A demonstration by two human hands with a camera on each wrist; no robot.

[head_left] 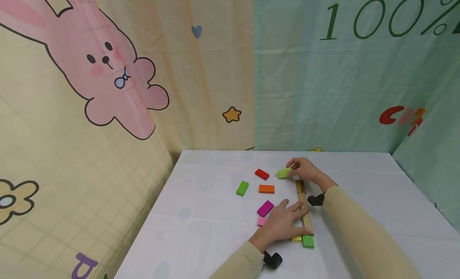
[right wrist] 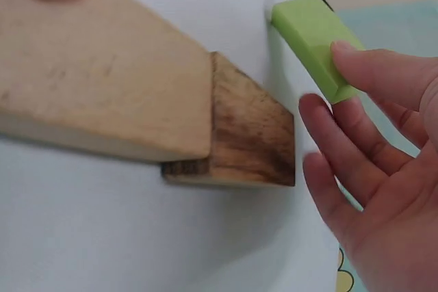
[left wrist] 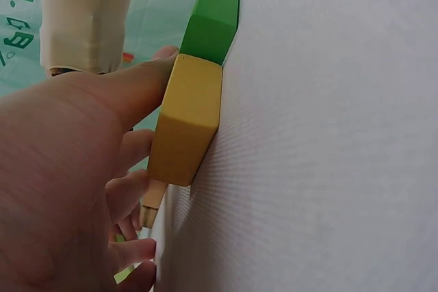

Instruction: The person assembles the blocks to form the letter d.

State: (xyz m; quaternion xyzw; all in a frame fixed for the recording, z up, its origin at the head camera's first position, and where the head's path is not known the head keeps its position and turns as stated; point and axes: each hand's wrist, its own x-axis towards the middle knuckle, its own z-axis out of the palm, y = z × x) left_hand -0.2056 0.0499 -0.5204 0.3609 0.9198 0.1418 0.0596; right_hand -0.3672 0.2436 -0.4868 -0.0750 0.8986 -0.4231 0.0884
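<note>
At the far side of the table, my right hand pinches a light green block by one end between thumb and fingers. Just nearer stands a row made of a dark-grained wooden block and a long plain wooden strip. My left hand lies over the near part of this row with its fingers spread, fingertips at the strip. Its thumb reaches to where a green block meets the strip's near end. A yellow block sits beside that green block, partly under the left hand in the head view.
Left of the row lie a red block, an orange block, another green block and a magenta block. A pink block is partly hidden by the left hand. Printed curtains hang behind the white table.
</note>
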